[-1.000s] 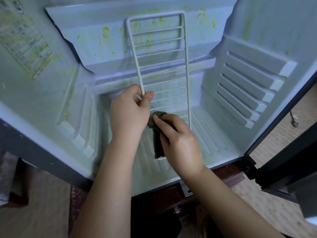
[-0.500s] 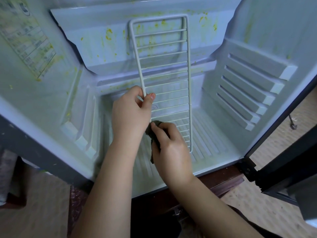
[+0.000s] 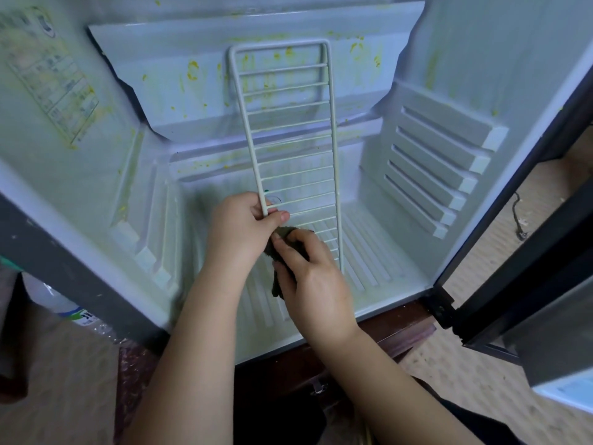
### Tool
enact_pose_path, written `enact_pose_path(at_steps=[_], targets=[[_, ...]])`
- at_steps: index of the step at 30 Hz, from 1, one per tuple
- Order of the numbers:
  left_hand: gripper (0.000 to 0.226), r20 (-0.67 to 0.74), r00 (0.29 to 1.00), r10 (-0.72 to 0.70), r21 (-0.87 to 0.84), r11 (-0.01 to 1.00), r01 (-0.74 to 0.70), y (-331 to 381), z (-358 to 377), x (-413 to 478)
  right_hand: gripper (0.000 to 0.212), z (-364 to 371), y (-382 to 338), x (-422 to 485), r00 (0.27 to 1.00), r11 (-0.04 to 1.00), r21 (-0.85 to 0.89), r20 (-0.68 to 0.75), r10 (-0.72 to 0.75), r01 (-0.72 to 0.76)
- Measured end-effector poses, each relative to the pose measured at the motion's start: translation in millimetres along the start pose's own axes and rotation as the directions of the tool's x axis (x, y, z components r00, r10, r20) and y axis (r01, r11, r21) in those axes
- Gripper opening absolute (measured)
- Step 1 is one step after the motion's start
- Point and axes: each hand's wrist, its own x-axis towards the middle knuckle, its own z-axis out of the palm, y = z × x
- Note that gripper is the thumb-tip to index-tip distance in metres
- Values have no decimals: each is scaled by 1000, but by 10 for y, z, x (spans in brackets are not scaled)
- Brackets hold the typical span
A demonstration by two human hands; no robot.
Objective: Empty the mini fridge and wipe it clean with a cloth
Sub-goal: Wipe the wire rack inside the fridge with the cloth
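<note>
Above the front edge of the mini fridge [image 3: 449, 91] floor, pinching the left rail of the wire shelf [image 3: 288, 123] between thumb and curled fingers of the left hand [image 3: 239, 226]. Just below, clutching a dark cloth [image 3: 282, 234] against that same rail with the right hand [image 3: 311, 274], fingers bunched round it. Shelf stood on end, top leaning toward the back wall, perhaps touching it. Yellow-green smears [image 3: 192, 70] across back and left walls. Open door [image 3: 529, 284] off the right edge.
</note>
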Motion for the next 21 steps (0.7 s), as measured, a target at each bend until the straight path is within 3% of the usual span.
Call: enact_pose_path(at_steps=[4,9,17,21], targets=[[14,25,999,-29,-69,997,31,-36,-35,-2,27,54,29,30,994,1000,-22,-110,-3,1],[22,11,999,-30,-68,997,31,-102,-33,16,21,-1,123,69,991,1000,-8,-130,-17,16],[23,3,1000,-10,-32,999,10,-70,-28,-5,27,-210,356,139,952,973,59,-197,232,-225],[25,-17,1000,15,42,999,-14,-43,-6,-6,27,13,118,97,955,967,141,-181,234,-210]])
